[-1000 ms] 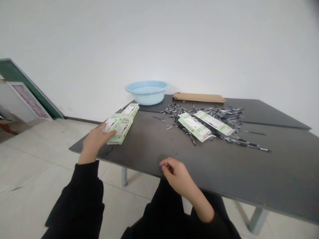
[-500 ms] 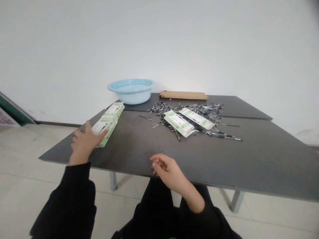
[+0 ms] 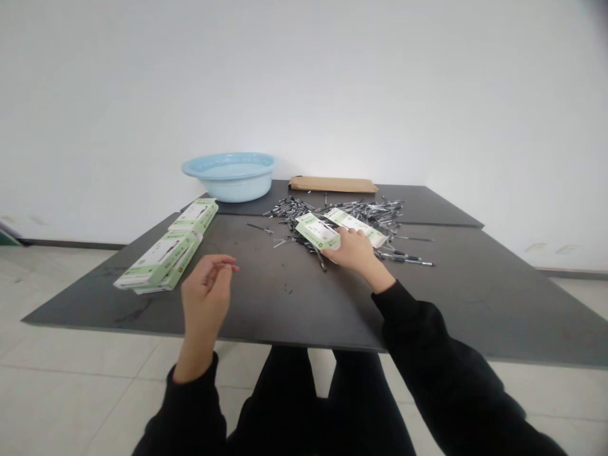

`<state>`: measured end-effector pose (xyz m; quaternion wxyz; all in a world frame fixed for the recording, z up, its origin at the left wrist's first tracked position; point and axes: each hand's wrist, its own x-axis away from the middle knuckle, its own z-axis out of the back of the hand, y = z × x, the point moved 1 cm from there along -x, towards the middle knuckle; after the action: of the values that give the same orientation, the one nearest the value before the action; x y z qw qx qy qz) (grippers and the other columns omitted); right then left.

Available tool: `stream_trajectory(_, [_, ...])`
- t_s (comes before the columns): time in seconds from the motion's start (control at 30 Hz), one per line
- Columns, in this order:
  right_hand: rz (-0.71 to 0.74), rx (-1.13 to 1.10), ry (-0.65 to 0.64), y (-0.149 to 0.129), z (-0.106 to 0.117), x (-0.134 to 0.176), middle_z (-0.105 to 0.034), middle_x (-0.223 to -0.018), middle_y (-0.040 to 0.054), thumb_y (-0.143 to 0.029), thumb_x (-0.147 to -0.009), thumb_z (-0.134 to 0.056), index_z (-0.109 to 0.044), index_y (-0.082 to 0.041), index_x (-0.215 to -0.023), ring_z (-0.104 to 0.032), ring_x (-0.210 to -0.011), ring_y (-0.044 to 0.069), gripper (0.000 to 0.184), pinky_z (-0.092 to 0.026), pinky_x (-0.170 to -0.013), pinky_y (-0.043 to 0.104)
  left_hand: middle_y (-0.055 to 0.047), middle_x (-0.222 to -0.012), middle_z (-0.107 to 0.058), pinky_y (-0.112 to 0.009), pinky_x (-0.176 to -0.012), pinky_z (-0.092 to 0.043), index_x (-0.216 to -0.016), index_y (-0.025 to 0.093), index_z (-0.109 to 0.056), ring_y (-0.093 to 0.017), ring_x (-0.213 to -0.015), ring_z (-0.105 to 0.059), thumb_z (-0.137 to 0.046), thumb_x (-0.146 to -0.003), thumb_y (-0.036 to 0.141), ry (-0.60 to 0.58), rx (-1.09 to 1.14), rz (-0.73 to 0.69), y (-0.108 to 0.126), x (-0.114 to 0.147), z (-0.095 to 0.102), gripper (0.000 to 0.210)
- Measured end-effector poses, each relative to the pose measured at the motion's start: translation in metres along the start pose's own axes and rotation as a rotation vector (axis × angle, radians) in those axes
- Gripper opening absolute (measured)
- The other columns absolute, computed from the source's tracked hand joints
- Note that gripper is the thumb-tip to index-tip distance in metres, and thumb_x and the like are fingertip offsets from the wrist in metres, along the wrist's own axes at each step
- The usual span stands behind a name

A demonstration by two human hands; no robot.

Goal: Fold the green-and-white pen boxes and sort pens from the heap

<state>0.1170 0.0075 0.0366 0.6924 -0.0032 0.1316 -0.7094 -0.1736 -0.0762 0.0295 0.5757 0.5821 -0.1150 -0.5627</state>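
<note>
Two green-and-white cartons [image 3: 314, 229] lie on the pen pile [image 3: 387, 214] on the worktop [image 3: 441, 304] in the head view. Right hand [image 3: 354, 254]: fingers contact the near end of the left-hand carton; whether they grip it cannot be told. Left hand [image 3: 206, 296]: fingers curled closed, just beside the stacked cartons [image 3: 159, 256].

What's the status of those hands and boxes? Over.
Right hand at the two boxes atop the pens, grip unclear. Left hand loosely curled near the stacked boxes, nothing visible in it. Pens crowd around the first boxes.
</note>
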Motion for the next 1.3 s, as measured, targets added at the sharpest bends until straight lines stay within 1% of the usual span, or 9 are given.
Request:
stream_trajectory(0.17, [0.0,0.034,-0.002,0.004,-0.017,-0.006,-0.061,-0.132,0.025,-0.059,-0.075,-0.065,-0.053,-0.009,-0.131,-0.051,-0.125,0.044,0.076,-0.034,-0.104,0.054,-0.001,-0.075,-0.069,-0.029,-0.072,-0.051,-0.085,0.02,-0.067,-0.018,-0.075,-0.068,-0.058,-0.086,0.027,-0.141,0.112,0.013,-0.003,0.033,-0.033,0.012])
stream_trajectory(0.37, [0.012,0.015,0.069,0.008,-0.028,-0.004,-0.062,-0.128,0.0264,-0.041,-0.071,-0.067,-0.042,-0.004,-0.14,-0.053,-0.121,0.043,0.083,-0.03,-0.105,0.054,-0.001,-0.077,-0.068,-0.03,-0.077,-0.05,-0.085,0.021,-0.067,-0.019,-0.077,-0.067,-0.057,-0.086,0.026,-0.122,0.076,0.027,-0.011,0.042,-0.044,0.011])
stream_trajectory(0.6, [0.054,-0.161,0.329,0.002,0.004,0.019,-0.059,-0.13,0.0245,-0.041,-0.076,-0.061,-0.047,-0.007,-0.138,-0.051,-0.12,0.04,0.072,-0.031,-0.104,0.052,-0.006,-0.101,-0.07,-0.031,-0.082,-0.049,-0.1,0.02,-0.065,-0.02,-0.09,-0.066,-0.065,-0.085,0.029,-0.2,0.24,0.141,0.01,0.046,-0.072,0.018])
stream_trajectory(0.77, [0.137,-0.319,0.472,-0.023,0.022,0.079,-0.054,-0.132,0.022,-0.038,-0.077,-0.063,-0.043,-0.012,-0.144,-0.048,-0.124,0.039,0.075,-0.035,-0.105,0.052,-0.011,-0.127,-0.066,-0.034,-0.093,-0.051,-0.134,0.023,-0.052,-0.023,-0.111,-0.065,-0.073,-0.082,0.037,-0.338,0.751,0.294,0.044,0.052,-0.102,0.058])
stream_trajectory(0.9, [0.235,-0.467,0.32,-0.044,0.016,0.128,-0.052,-0.133,0.0226,-0.04,-0.078,-0.068,-0.04,-0.013,-0.15,-0.05,-0.121,0.04,0.082,-0.041,-0.102,0.056,-0.015,-0.126,-0.069,-0.042,-0.1,-0.052,-0.134,0.015,-0.057,-0.031,-0.12,-0.064,-0.066,-0.085,0.042,-0.458,1.157,0.543,0.063,0.054,-0.109,0.057])
stream_trajectory(0.97, [0.298,-0.593,0.194,-0.043,0.015,0.143,-0.047,-0.139,0.0234,-0.043,-0.079,-0.069,-0.038,-0.013,-0.152,-0.048,-0.125,0.04,0.085,-0.043,-0.103,0.057,-0.016,-0.121,-0.072,-0.045,-0.102,-0.052,-0.134,0.011,-0.06,-0.033,-0.119,-0.065,-0.064,-0.086,0.038,-0.515,1.236,0.672,0.067,0.054,-0.107,0.055])
stream_trajectory(1.03, [0.331,-0.763,0.099,-0.034,0.017,0.151,-0.049,-0.138,0.0198,-0.043,-0.085,-0.067,-0.044,-0.018,-0.149,-0.051,-0.123,0.035,0.073,-0.046,-0.103,0.053,-0.017,-0.119,-0.073,-0.047,-0.102,-0.053,-0.135,0.009,-0.059,-0.034,-0.118,-0.066,-0.06,-0.087,0.032,-0.554,1.264,0.75,0.068,0.055,-0.104,0.053])
stream_trajectory(1.13, [0.28,-1.07,-0.016,-0.014,0.02,0.155,-0.064,-0.117,0.011,-0.037,-0.094,-0.058,-0.055,-0.023,-0.137,-0.063,-0.101,0.023,0.045,-0.054,-0.093,0.042,-0.018,-0.12,-0.073,-0.048,-0.096,-0.058,-0.137,0.008,-0.057,-0.034,-0.113,-0.069,-0.057,-0.089,0.026,-0.611,1.258,0.799,0.069,0.058,-0.099,0.051])
stream_trajectory(1.3, [0.212,-1.411,-0.204,0.007,0.019,0.157,-0.068,-0.098,0.0039,-0.038,-0.097,-0.055,-0.061,-0.026,-0.129,-0.065,-0.075,0.016,0.034,-0.058,-0.074,0.033,-0.021,-0.122,-0.071,-0.051,-0.076,-0.064,-0.14,0.009,-0.055,-0.038,-0.101,-0.072,-0.057,-0.091,0.03,-0.887,1.264,0.803,0.074,0.065,-0.094,0.054])
